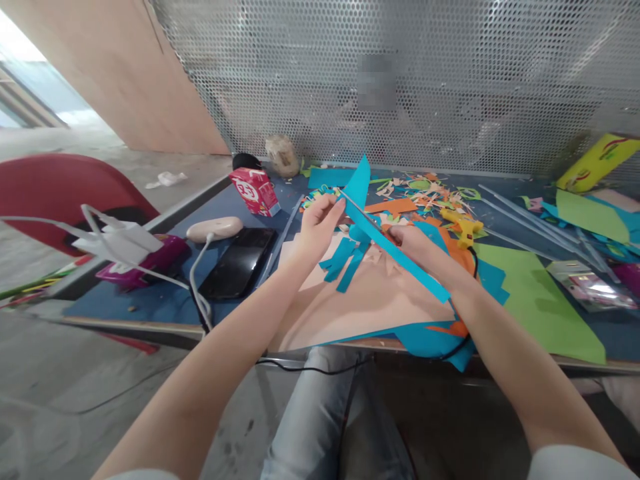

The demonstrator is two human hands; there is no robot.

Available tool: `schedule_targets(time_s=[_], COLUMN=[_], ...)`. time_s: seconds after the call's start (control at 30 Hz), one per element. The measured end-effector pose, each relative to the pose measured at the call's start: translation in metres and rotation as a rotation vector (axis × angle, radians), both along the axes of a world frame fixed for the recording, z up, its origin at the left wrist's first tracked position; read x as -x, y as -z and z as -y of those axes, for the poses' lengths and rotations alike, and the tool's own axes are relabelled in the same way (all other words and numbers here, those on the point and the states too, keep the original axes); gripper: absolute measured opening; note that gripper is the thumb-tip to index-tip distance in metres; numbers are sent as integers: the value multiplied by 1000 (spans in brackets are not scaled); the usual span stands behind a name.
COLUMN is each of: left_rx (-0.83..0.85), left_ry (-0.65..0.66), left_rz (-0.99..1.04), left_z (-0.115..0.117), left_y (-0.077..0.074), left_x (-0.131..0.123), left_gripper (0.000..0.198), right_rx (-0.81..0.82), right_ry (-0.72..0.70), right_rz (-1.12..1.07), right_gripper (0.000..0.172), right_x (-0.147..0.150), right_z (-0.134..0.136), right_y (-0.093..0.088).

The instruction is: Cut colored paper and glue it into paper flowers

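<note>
Blue paper, raised over table: pinched between left hand's thumb and fingers, long strip slanting toward right forearm. Scissors: right hand curled around handles, fingertips partly hidden. Red carton: beyond phone, contents hidden. Near edge: overhung by blue offcuts.

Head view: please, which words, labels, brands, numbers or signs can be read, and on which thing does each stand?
"25", possibly "2.5": on the red box; its other white lettering is too blurred to read.
Yellow package: dark marks, too blurred to read.
Plastic packet: any print is too blurred to read.
No other text is readable.
</note>
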State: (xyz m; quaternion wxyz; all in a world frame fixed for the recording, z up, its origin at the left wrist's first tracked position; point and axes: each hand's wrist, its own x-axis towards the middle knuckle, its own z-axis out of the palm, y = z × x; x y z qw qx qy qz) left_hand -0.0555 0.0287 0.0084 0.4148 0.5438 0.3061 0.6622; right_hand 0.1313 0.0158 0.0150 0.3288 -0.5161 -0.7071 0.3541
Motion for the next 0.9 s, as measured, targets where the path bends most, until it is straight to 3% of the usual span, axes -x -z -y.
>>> schedule_targets(time_s=[0.1, 0.27, 0.37, 0.47, 0.53, 0.73, 0.9], left_rx=[0, -41, -44, -52, -43, -17, -6], left_ry=[8, -20, -83, -99, -91, -43, 52], left_rz=[-48, -122, -84, -68, -68, -99, -90], left_z=[1, 4, 2, 0, 1, 8, 9], left_y=[0, -2, -2, -2, -2, -3, -2], left_x=[-1, -2, -1, 0, 0, -5, -9], left_gripper=[35, 34, 33, 32, 32, 31, 36], right_rx=[-42, -91, -2, 138, 125, -29, -8], right_ry=[1, -2, 23, -41, -75, -4, 23], right_rz=[137, 4, -133, -274, -275, -195, -259], right_gripper=[26, 16, 20, 32, 34, 30, 31], right_x=[0, 0, 0, 1, 3, 4, 3], right_z=[-1, -3, 2, 11, 14, 3, -1], right_y=[-1, 2, -4, -15, -19, -5, 1])
